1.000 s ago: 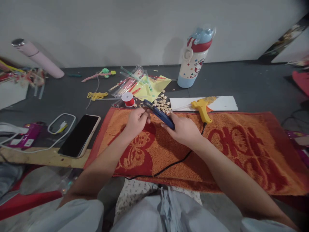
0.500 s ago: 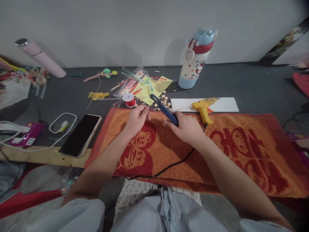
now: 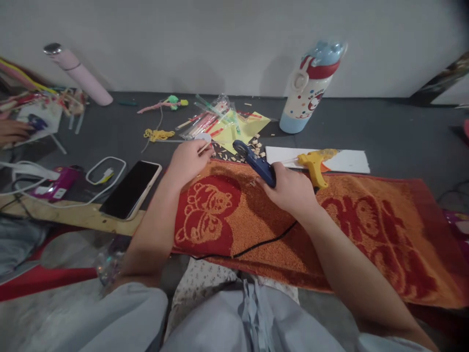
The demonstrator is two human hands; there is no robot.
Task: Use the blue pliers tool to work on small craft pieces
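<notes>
My right hand (image 3: 289, 190) is closed round a blue-handled cutter (image 3: 254, 161) that points up and left over the far edge of an orange and red towel (image 3: 366, 230). My left hand (image 3: 186, 161) pinches a thin wooden stick (image 3: 203, 147) just past the towel's far left corner, covering a thread spool whose white rim shows by the fingers. Several small cut wooden bits (image 3: 238, 155) lie scattered between the two hands. A yellow glue gun (image 3: 314, 164) lies right of my right hand, its black cord (image 3: 264, 244) trailing across the towel.
A white board (image 3: 348, 161) lies under the glue gun. A spotted water bottle (image 3: 311, 90) stands behind. A phone (image 3: 131, 189), white cable (image 3: 104, 173), plastic-wrapped sticks (image 3: 208, 120), yellow paper (image 3: 245, 127) and pink flask (image 3: 78, 73) lie left. Another person's hand (image 3: 12, 131) shows far left.
My left hand moved left and away off the towel with the stick, over the spool. The right hand shifted slightly right with the cutter. The view swung, so everything slid right.
</notes>
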